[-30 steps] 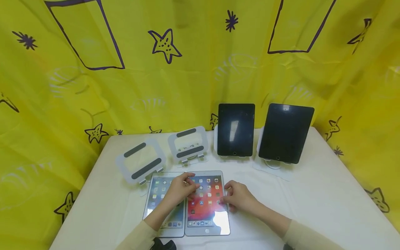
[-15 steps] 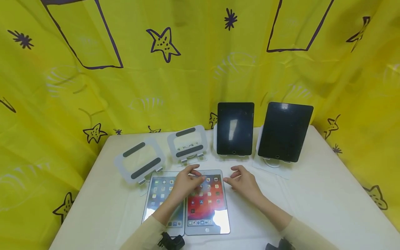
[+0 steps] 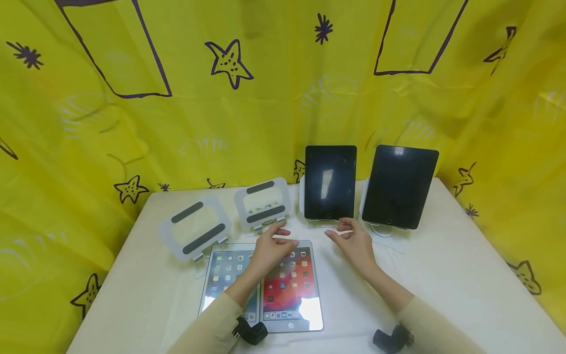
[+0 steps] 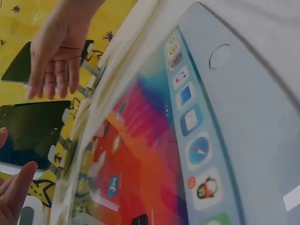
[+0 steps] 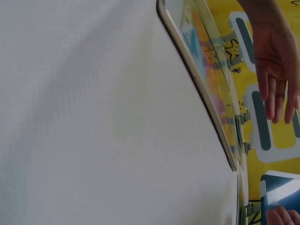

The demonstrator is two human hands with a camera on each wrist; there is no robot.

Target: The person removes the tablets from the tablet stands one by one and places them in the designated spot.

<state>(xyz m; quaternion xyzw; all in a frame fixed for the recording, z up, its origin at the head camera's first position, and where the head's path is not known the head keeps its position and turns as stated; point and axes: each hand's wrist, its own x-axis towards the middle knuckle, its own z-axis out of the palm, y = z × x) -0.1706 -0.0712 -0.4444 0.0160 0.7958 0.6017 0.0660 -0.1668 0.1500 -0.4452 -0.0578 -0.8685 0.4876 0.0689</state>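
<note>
I've got bench (image 3: pixel 442 295) room to the 4 o'clock edge; left hand (image 3: pixel 270 244) and right hand (image 3: pixel 358 247) loose, gripping nothing. Two lit tablets (image 3: pixel 223 273) (image 3: pixel 289 295) 6–8, two dark tablets (image 3: pixel 330 182) (image 3: pixel 400 187) 1–2, two bare stands (image 3: pixel 204 238) (image 3: pixel 266 215) 10–11.

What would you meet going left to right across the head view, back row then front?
Back: left bare stand, right bare stand, left dark tablet, right dark tablet. Front: bluish-screened tablet, red-screened tablet, right hand.
</note>
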